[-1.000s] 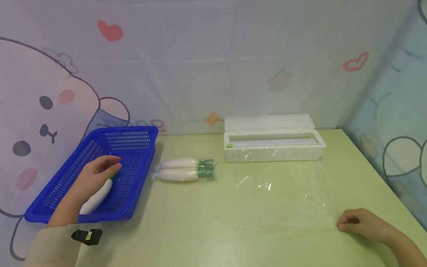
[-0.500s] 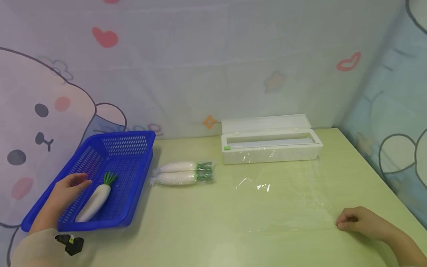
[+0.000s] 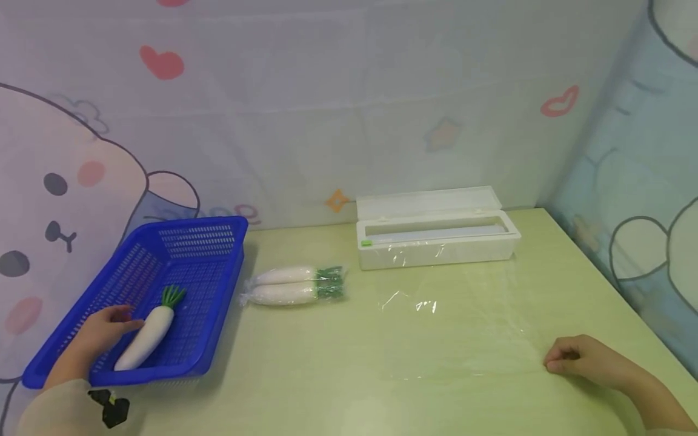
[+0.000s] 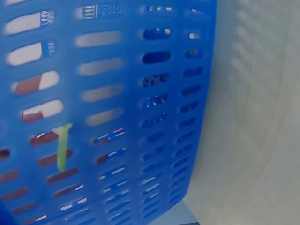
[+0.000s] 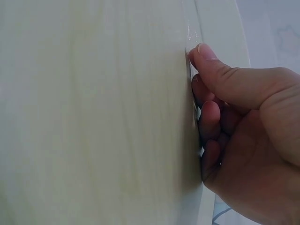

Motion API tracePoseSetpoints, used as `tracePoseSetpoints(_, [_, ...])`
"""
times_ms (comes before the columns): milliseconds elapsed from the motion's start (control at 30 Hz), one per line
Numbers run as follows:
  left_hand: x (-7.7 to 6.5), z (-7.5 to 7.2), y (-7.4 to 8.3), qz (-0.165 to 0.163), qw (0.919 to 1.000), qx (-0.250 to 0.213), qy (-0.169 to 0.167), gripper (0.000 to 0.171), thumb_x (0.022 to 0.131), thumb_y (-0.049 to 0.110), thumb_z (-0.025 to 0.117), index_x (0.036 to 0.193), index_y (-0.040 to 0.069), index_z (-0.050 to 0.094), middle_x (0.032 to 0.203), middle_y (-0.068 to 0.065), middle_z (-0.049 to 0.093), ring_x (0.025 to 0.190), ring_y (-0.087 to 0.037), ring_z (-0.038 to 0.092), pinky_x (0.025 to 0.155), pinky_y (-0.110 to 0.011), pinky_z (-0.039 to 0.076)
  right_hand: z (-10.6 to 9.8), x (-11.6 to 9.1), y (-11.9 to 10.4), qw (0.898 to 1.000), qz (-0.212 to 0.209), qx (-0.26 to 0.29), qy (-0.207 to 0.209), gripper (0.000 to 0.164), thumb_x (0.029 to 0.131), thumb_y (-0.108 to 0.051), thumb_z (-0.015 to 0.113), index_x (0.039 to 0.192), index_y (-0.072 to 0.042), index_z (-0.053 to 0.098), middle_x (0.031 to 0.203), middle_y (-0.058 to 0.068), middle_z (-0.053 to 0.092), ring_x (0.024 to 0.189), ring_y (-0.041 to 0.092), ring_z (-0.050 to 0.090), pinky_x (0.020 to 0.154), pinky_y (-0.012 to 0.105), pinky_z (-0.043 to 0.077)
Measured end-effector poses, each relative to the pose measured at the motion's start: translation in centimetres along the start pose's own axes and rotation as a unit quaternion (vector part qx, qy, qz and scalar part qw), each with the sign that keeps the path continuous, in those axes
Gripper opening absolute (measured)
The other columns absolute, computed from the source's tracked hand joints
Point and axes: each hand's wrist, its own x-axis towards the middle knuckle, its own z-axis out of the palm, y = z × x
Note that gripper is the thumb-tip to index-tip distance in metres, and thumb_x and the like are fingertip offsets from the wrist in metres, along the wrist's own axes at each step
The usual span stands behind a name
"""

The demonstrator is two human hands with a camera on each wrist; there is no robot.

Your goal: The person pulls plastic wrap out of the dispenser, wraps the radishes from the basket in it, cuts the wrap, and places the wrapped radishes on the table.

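My left hand (image 3: pixel 103 333) is inside the blue basket (image 3: pixel 231 290), just left of a white radish (image 3: pixel 146 339) with green stalks. Its thumb tip meets the radish's edge in the head view; whether it touches cannot be told. The fingers are loosely bent and hold nothing. In the left wrist view the basket's slotted wall (image 4: pixel 131 93) hides most of that hand. Over on the right, my right hand (image 3: pixel 591 363) pinches the near corner of a clear sheet of plastic wrap (image 3: pixel 425 306), which runs from a white dispenser box (image 3: pixel 436 257). Thumb and forefinger meet in the right wrist view (image 5: pixel 243 108).
Two radishes (image 3: pixel 289 295) wrapped together in clear film lie between basket and box. The dispenser's lid (image 3: pixel 431 201) stands raised against the printed backdrop cloth (image 3: pixel 305 121). A small green slider (image 3: pixel 366 243) sits at the box's left end. The pale table (image 3: pixel 305 369) extends underneath.
My left hand drew back from above the radish to its left, then came slightly right, up to its edge. My right hand keeps its pinch on the plastic wrap. The view shifted slightly.
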Motion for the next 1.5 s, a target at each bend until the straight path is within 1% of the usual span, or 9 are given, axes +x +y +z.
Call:
tracePoseSetpoints(200, [0.5,0.0,-0.5,-0.037,0.9990,-0.006,-0.024,0.081,0.097,0.042,0.051,0.137,-0.022,0.022,0.132,-0.047,0.031,0.117,-0.061,0.035,0.093,-0.065,0.036,0.2,0.1,0.0,1.000,0.005,0.007,-0.001,0.008,0.093,-0.010,0.061,0.091,-0.012,0.068,0.086,-0.013,0.063,0.077,-0.001,0.051,0.063,0.021,0.042])
tracePoseSetpoints(333, [0.5,0.0,-0.2,-0.041,0.9982,-0.004,-0.045,0.084,0.096,0.047,0.049,0.138,-0.022,0.022,0.136,-0.047,0.025,0.120,-0.062,0.032,0.094,-0.066,0.036,0.2,0.1,0.1,1.000,0.005,0.009,0.000,0.008,0.093,-0.010,0.061,0.091,-0.011,0.068,0.086,-0.013,0.064,0.077,-0.002,0.051,0.064,0.021,0.043])
tracePoseSetpoints(433, [0.5,0.0,0.1,-0.040,0.9969,-0.010,-0.066,0.085,0.096,0.048,0.049,0.137,-0.022,0.024,0.137,-0.047,0.025,0.120,-0.060,0.036,0.092,-0.062,0.041,0.1,0.1,0.1,1.000,0.001,0.014,0.001,0.008,0.093,-0.010,0.061,0.091,-0.011,0.068,0.087,-0.014,0.064,0.078,-0.002,0.051,0.064,0.021,0.044])
tracePoseSetpoints(600, [0.6,0.1,0.5,-0.043,0.9927,-0.047,-0.103,0.085,0.096,0.046,0.052,0.134,-0.025,0.026,0.128,-0.045,0.037,0.103,-0.043,0.055,0.083,-0.051,0.051,0.1,0.1,0.1,1.000,-0.002,0.021,0.001,0.008,0.093,-0.009,0.060,0.091,-0.010,0.068,0.088,-0.014,0.064,0.079,-0.002,0.052,0.065,0.021,0.045])
tracePoseSetpoints(667, [0.6,0.1,0.6,-0.043,0.9909,-0.058,-0.114,0.086,0.096,0.045,0.054,0.134,-0.025,0.025,0.124,-0.043,0.042,0.099,-0.034,0.057,0.082,-0.049,0.051,0.1,0.1,0.1,1.000,-0.001,0.019,0.003,0.008,0.093,-0.010,0.061,0.091,-0.009,0.068,0.088,-0.014,0.064,0.079,-0.003,0.051,0.065,0.021,0.045])
tracePoseSetpoints(800, [0.4,0.2,0.7,-0.053,0.9876,-0.073,-0.128,0.088,0.094,0.045,0.056,0.135,-0.025,0.022,0.123,-0.041,0.042,0.099,-0.033,0.055,0.082,-0.051,0.050,0.2,0.1,0.1,1.000,-0.001,0.012,0.009,0.008,0.093,-0.008,0.061,0.090,-0.009,0.068,0.087,-0.014,0.064,0.079,-0.003,0.051,0.065,0.021,0.044])
tracePoseSetpoints(967, [0.4,0.4,0.7,-0.051,0.9876,-0.083,-0.123,0.086,0.095,0.041,0.056,0.135,-0.026,0.021,0.122,-0.041,0.044,0.097,-0.032,0.056,0.081,-0.050,0.052,0.2,0.0,0.2,1.000,-0.004,0.010,0.011,0.008,0.092,-0.006,0.061,0.090,-0.009,0.068,0.087,-0.013,0.064,0.078,-0.003,0.051,0.064,0.021,0.043])
tracePoseSetpoints(1167, [0.5,0.4,0.5,-0.032,0.9907,-0.090,-0.097,0.083,0.096,0.037,0.056,0.136,-0.026,0.020,0.115,-0.037,0.051,0.088,-0.024,0.059,0.072,-0.041,0.054,0.0,-0.1,0.0,1.000,0.000,0.027,-0.001,0.009,0.094,-0.008,0.059,0.093,-0.008,0.068,0.089,-0.012,0.064,0.080,0.000,0.053,0.067,0.021,0.047])
tracePoseSetpoints(1500, [0.7,0.2,0.3,-0.038,0.9927,-0.094,-0.067,0.088,0.098,0.046,0.049,0.139,-0.024,0.015,0.115,-0.037,0.052,0.086,-0.022,0.059,0.070,-0.036,0.052,0.2,-0.2,0.2,1.000,-0.002,0.014,0.005,0.009,0.094,-0.008,0.060,0.093,-0.009,0.069,0.090,-0.012,0.065,0.081,-0.002,0.054,0.067,0.021,0.046])
